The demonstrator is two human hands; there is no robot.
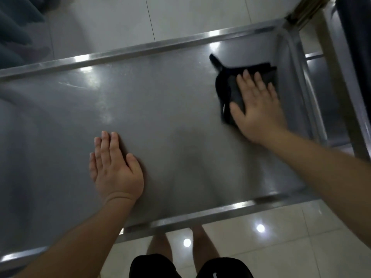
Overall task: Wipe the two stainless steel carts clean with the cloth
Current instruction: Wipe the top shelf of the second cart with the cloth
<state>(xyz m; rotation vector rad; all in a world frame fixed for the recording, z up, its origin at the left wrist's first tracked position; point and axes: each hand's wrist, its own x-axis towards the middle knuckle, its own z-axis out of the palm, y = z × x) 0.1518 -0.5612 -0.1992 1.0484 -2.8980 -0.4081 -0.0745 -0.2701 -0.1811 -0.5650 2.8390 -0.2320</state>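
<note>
Right hand (259, 105) presses flat, fingers straight, on cloth (230, 85) near cart (160, 109) corner; left hand (114, 167) flat, bracing; recommend even overlapping strokes toward it.

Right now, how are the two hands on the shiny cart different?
The right hand presses flat on the black cloth, while the left hand rests straight on the bare cart top. The right hand reaches to the far right corner near the raised rim; the left hand sits closer to the person, nearer the middle. The right hand looks blurred, the left hand sharp. Both lie palm down with fingers straight.
</note>
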